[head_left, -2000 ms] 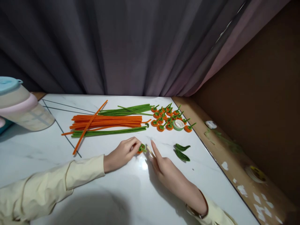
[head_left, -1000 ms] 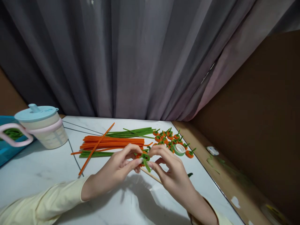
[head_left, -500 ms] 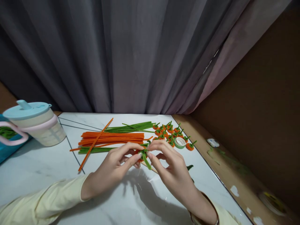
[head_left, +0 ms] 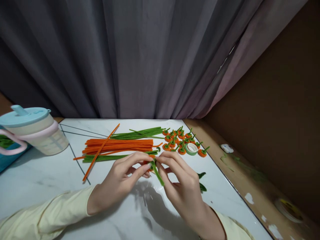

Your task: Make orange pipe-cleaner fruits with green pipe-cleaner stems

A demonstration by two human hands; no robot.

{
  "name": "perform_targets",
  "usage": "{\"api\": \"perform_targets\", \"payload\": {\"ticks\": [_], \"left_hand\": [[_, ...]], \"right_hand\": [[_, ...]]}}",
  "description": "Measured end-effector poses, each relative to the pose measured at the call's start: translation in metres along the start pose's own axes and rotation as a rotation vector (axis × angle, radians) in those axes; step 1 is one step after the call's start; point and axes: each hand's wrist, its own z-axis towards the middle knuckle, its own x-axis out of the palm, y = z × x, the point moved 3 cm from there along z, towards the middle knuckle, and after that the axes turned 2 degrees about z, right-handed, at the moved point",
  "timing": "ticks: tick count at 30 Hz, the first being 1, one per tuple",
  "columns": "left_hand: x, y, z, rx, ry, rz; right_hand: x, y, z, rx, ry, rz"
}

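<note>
Both hands meet over the middle of the table around a small pipe-cleaner fruit, orange with a green top. Its green pipe-cleaner stem [head_left: 158, 174] points down toward me, while its orange body is mostly covered by fingers. My left hand [head_left: 122, 178] is closed, pinching the fruit between thumb and fingers. My right hand [head_left: 182, 185] is closed too, with thumb and forefinger pinched at the green top. Just beyond my fingers lie a bundle of orange pipe cleaners [head_left: 125, 145] and green pipe cleaners [head_left: 105, 158].
Several finished orange fruits with green stems [head_left: 167, 146] sit at the back right, beside a roll of green tape [head_left: 191, 149]. Dark green leaf shapes [head_left: 202, 187] lie by my right wrist. A lidded cup [head_left: 37, 133] stands at left. A grey curtain [head_left: 135, 66] hangs behind.
The green stem now sticks out longer and slants more to the right. My right hand has shifted slightly, uncovering more of the dark green leaf shapes. The fruit stays between both hands.
</note>
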Motion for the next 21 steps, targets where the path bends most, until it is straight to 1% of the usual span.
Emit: {"api": "perform_targets", "payload": {"ticks": [8,12,16,18,20,21], "left_hand": [[0.0004,-0.004,-0.0013,0.114,0.028,0.117],[0.0023,-0.0039,-0.0011,0.114,0.034,0.122],[0.0037,-0.0035,-0.0016,0.152,0.025,0.125],[0.0025,-0.0031,-0.001,0.116,0.016,0.152],[0.0005,-0.0041,0.0006,0.083,0.013,0.23],[-0.0005,-0.006,0.0018,0.099,0.013,0.293]], "right_hand": [[-0.002,0.0015,-0.0022,-0.09,0.117,-0.146],[-0.0017,0.001,-0.0046,-0.077,0.157,-0.193],[-0.0018,0.0018,-0.0044,-0.077,0.114,-0.204],[-0.0012,0.0006,-0.0034,-0.07,0.084,-0.2],[-0.0001,-0.0021,-0.0026,-0.046,0.067,-0.193],[0.0006,-0.0036,-0.0025,-0.029,0.067,-0.19]]}}
